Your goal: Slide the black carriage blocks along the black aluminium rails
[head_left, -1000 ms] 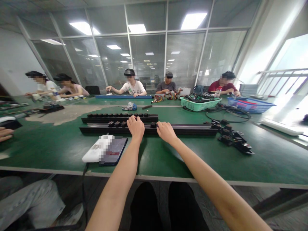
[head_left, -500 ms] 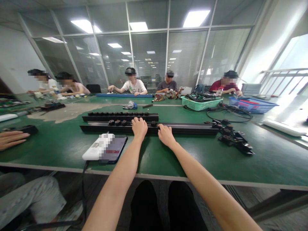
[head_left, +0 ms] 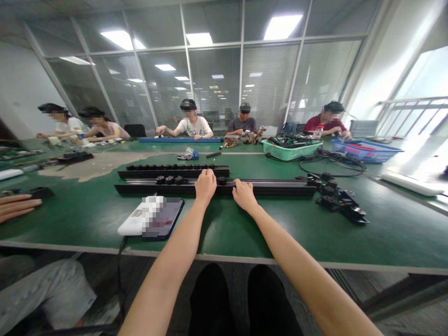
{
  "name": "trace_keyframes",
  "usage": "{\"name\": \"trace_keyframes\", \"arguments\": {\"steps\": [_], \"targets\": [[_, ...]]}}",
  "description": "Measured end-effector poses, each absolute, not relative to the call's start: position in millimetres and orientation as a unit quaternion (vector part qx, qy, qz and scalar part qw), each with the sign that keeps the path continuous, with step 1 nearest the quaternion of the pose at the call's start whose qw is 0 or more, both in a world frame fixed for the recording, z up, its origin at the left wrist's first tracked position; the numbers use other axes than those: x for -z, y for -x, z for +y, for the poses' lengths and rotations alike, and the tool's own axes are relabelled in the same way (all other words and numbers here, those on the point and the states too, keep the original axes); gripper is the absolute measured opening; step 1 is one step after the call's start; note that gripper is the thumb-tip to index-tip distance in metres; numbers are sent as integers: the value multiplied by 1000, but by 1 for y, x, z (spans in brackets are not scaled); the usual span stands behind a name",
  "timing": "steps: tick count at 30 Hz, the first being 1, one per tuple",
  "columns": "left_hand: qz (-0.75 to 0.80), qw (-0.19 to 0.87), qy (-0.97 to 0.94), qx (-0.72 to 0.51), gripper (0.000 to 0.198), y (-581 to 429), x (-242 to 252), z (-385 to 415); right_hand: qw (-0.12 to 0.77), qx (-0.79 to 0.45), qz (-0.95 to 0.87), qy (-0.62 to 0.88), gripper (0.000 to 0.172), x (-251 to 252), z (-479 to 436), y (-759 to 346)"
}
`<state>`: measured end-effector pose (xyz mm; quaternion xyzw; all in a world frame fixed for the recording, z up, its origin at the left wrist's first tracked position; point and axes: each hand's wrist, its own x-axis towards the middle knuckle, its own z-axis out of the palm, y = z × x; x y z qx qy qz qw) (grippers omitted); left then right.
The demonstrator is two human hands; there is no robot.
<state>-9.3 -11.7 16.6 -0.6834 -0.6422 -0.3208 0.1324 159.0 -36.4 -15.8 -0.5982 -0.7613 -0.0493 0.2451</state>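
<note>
A long black rail (head_left: 280, 188) with a shiny channel lies across the green table in front of me. My left hand (head_left: 206, 186) is closed over its middle, fingers curled down on the channel. Just right of those fingers sits a small black round part (head_left: 221, 180) on the rail. My right hand (head_left: 245, 194) grips the near edge further right, its fingers bent over the channel. Several similar black parts (head_left: 170, 179) stand on the rail left of my left hand. Behind lies a shorter black rail (head_left: 175, 173) carrying a row of such parts.
Loose black parts (head_left: 329, 189) are heaped at the rail's right end. A phone (head_left: 171, 214) and a white device (head_left: 135, 219) lie at front left. Further back are a green basket (head_left: 294, 151) and a blue basket (head_left: 371, 153). Another person's hand (head_left: 19, 205) rests at left.
Both my hands have shifted slightly right along the rail. My left hand is now closer to the single round part, and my right hand is farther from it.
</note>
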Motion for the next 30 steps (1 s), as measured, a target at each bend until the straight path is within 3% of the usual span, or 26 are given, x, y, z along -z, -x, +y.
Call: {"name": "trace_keyframes", "arguments": {"steps": [10, 30], "targets": [[-615, 115, 697, 351, 25, 3, -12, -10, 270, 121, -751, 590, 35, 19, -25, -177], [-476, 62, 802, 356, 27, -10, 3, -8, 273, 98, -683, 671, 51, 22, -26, -173]]}}
